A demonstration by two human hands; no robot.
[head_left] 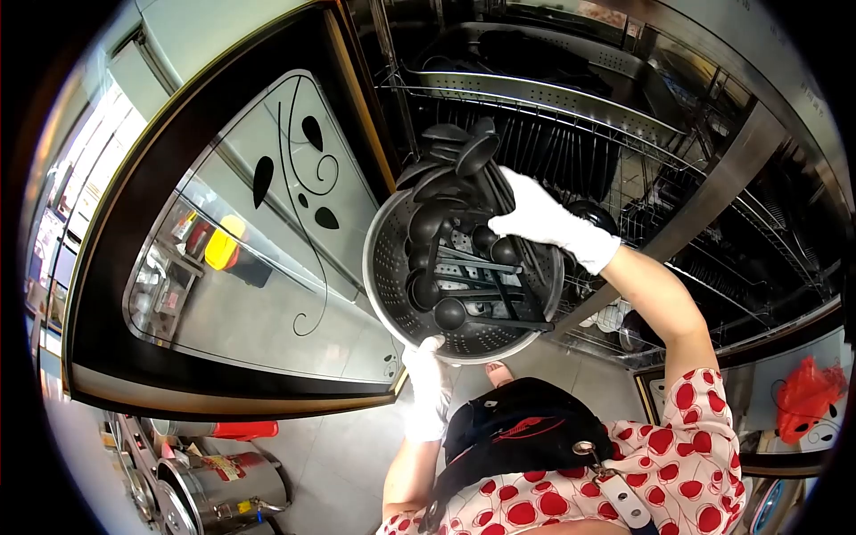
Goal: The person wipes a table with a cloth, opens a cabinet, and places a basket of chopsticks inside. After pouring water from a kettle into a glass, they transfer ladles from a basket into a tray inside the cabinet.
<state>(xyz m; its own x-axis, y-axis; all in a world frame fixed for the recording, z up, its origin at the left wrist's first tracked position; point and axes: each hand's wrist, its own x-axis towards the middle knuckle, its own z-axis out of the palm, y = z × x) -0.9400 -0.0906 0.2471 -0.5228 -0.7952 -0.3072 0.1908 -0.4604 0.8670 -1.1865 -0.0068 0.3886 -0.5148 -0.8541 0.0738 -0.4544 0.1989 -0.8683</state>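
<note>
A perforated metal colander (382, 259) is held in front of me, with several black spoons and small ladles (450, 313) lying in it. My left hand (428, 388), in a white glove, grips the colander's near rim. At the colander's far right side, my gloved right hand (544, 218) is closed around the handles of a bunch of black ladles (477, 153). Their bowls point up and to the left, reaching past the far rim. The fingertips of the right hand are partly hidden behind the handles.
An open cabinet with wire racks (553, 111) stands ahead, holding rows of black dishes (562, 153) and a perforated tray (499, 86). Its glass door (330, 267) swings out on the left. A steel pot (232, 486) stands on the lower left, and a red plastic bag (810, 399) hangs on the right.
</note>
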